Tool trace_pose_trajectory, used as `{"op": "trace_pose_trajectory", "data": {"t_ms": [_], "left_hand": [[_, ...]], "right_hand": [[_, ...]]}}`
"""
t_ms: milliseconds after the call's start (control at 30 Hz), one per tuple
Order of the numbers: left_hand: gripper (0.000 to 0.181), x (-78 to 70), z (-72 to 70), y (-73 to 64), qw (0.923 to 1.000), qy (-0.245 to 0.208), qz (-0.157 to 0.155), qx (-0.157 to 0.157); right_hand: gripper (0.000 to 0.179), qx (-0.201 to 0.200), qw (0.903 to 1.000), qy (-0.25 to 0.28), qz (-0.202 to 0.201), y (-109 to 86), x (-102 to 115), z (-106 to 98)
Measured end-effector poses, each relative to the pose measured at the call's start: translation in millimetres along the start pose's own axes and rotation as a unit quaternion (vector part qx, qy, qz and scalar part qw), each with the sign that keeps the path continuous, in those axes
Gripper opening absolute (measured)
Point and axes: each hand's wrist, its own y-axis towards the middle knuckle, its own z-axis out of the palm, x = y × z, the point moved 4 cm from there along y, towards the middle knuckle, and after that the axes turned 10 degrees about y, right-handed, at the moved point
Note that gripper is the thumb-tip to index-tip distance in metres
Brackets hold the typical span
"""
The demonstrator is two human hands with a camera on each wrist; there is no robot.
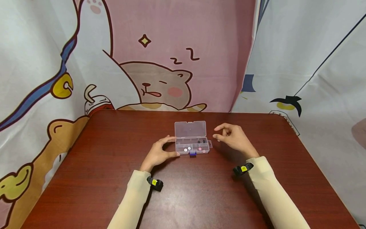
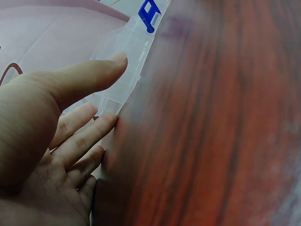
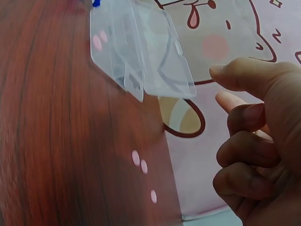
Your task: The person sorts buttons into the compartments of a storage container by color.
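Cream sleeves [image 1: 128, 200] nearest. Left hand [image 1: 159, 152] grips clear box [image 1: 190, 129] at left end, likely steadying it; right hand [image 1: 233, 136], released, hovers right of box by pink discs [image 3: 136, 157].

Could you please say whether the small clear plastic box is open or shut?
Open: the transparent rectangular lid of the small clear plastic box stands back from its compartments, away from the blue plastic latch.

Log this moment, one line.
clear plastic compartment box: lid open | left hand: holds box's left end | right hand: right of box, not touching it | three pink discs: on table
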Motion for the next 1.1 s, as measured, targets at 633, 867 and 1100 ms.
{"op": "trace_pose_trajectory", "data": {"t_ms": [633,867,1100], "left_hand": [[0.067,-0.3,-0.4,-0.3,1.0000,0.000,0.000,0.002],[0.067,0.1,-0.5,-1.3,1.0000,-0.004,-0.001,0.002],[0.068,-0.4,-1.0,-1.4,1.0000,-0.003,-0.001,0.003]], "right_hand": [[0.038,0.029,0.9965,-0.070,0.036,-12.9,-28.7,-19.0],[0.038,0.055,0.9942,-0.081,0.044,-19.2,-38.7,-24.0],[0.034,0.069,0.9910,-0.103,0.050,-27.3,-52.1,-31.4]]}}
